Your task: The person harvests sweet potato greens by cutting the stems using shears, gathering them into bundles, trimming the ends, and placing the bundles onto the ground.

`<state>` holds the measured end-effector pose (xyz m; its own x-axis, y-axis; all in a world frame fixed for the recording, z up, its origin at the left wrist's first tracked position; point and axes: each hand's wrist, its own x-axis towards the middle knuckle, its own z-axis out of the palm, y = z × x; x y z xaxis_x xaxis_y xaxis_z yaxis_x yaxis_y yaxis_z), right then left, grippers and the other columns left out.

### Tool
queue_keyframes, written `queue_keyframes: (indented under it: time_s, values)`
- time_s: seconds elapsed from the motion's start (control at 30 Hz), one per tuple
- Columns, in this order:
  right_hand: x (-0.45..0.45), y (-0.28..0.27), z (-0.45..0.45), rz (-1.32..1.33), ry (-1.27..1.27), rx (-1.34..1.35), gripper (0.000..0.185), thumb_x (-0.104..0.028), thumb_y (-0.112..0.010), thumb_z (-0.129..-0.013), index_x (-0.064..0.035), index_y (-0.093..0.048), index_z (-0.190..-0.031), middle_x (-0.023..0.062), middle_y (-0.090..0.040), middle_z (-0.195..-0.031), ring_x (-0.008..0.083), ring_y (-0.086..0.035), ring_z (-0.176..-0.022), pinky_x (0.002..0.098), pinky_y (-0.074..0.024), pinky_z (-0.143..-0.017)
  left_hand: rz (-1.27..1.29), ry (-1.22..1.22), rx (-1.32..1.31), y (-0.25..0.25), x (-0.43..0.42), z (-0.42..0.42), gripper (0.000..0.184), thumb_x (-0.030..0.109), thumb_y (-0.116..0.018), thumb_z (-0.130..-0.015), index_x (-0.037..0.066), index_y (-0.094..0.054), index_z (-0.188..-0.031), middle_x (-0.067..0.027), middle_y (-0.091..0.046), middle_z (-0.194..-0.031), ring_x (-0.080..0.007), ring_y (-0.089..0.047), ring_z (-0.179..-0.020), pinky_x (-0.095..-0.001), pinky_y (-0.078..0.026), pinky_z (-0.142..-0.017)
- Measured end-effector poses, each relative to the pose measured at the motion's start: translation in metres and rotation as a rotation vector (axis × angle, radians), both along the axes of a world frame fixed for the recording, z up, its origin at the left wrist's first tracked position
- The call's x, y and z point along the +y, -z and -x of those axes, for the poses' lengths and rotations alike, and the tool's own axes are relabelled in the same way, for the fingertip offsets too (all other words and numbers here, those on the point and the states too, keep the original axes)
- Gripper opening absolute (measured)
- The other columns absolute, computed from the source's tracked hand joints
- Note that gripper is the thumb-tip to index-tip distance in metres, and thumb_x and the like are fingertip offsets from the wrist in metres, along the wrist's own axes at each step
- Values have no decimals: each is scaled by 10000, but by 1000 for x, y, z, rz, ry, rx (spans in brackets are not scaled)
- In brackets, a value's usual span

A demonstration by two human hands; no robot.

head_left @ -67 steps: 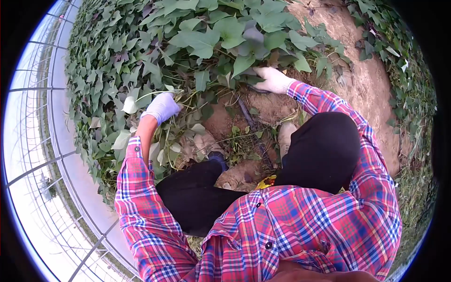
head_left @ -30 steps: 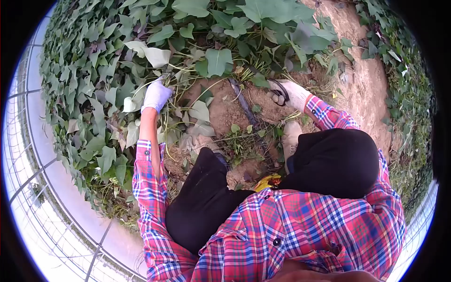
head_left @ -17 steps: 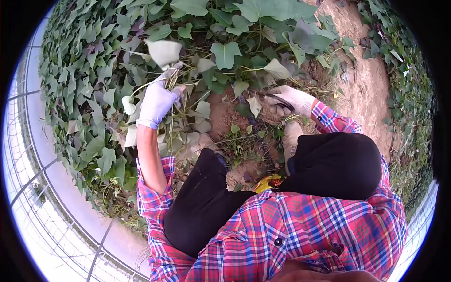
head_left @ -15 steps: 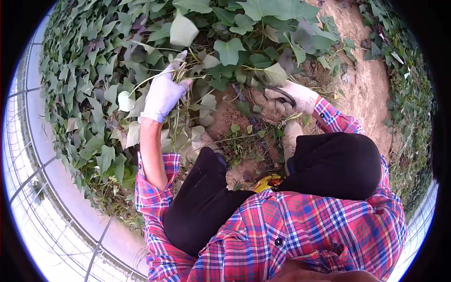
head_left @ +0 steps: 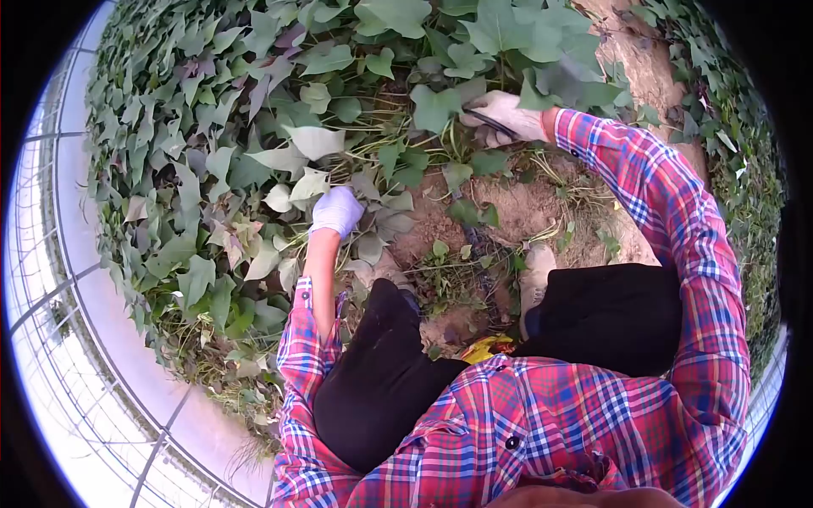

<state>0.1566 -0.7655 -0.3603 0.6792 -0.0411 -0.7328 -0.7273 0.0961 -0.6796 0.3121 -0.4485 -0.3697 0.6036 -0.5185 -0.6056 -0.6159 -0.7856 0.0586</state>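
Our right hand [head_left: 506,117], in a pale glove, has its fingers curled around a thin, dark, curved tool [head_left: 493,126] whose far end we cannot make out. Just beside those fingertips hangs a broad, lobed green leaf [head_left: 437,107], and between the two hands spreads a tangle of thin yellow-green vine stems [head_left: 364,140]. Our left hand [head_left: 337,210], gloved in white with a lilac tint, is lower and well apart from the right, bunched nearly into a fist; its fingertips are hidden, so we cannot tell whether it grips any stems. Pale, upturned leaves [head_left: 315,142] crowd just beyond it. Below the right hand lies bare brown soil [head_left: 517,207], with a beige shoe [head_left: 536,269] further down, nearer our body. We judge the main risk to be the tool's hidden end: because leaves crowd around it, it could catch the wrong stem or, should the hands come together, the left glove. Knotted stems could also make a pull by the left hand drag or tear neighbouring vines, and a loose hold there could let them slip.
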Motion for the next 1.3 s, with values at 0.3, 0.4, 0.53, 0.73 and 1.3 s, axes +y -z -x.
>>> queue_keyframes:
  time_s: [0.3, 0.4, 0.53, 0.73, 1.3]
  values:
    - [-36, 139, 30, 309, -480, -422, 210, -172, -463, -949, -19, -597, -1001, 73, -590, -904, 206, -539, -822, 296, -446, -787, 978, -719, 348, -157, -21, -58, 306, 47, -604, -887, 31, -603, -1193, -63, -640, -762, -91, -572, -549, -203, -464, -493]
    - [-17, 144, 18, 281, -55, 15, 211, -118, -424, -941, -43, -592, -1045, 25, -632, -971, 182, -574, -807, 310, -471, -746, 718, -248, 345, -134, -103, -48, 328, 174, -638, -851, 59, -629, -1159, -102, -689, -834, -146, -635, -629, -294, -513, -641]
    - [-8, 120, 12, 411, -167, -75, 313, -308, -579, -872, -11, -678, -867, 160, -671, -842, 331, -631, -739, 372, -489, -694, 152, 281, 55, -41, -180, -35, 321, 212, -593, -783, 12, -679, -1019, -250, -637, -1061, -391, -623, -998, -443, -506, -849]
    - [-20, 95, 30, 612, -207, -832, 307, -335, -526, -937, -52, -620, -1011, 34, -632, -714, 110, -537, -528, 245, -449, -505, -15, -115, 141, 28, -159, -40, 665, 593, -677, -736, 27, -672, -1085, -212, -650, -1110, -349, -637, -1016, -420, -503, -861]
    - [-11, -31, -8, -239, 60, 17, 547, -536, -620, -864, 2, -577, -958, 141, -618, -777, 178, -582, -562, 242, -446, -439, 408, -244, 48, 75, -166, -42, 401, 371, -696, -681, -4, -701, -822, -264, -655, -882, -414, -646, -863, -435, -518, -744]
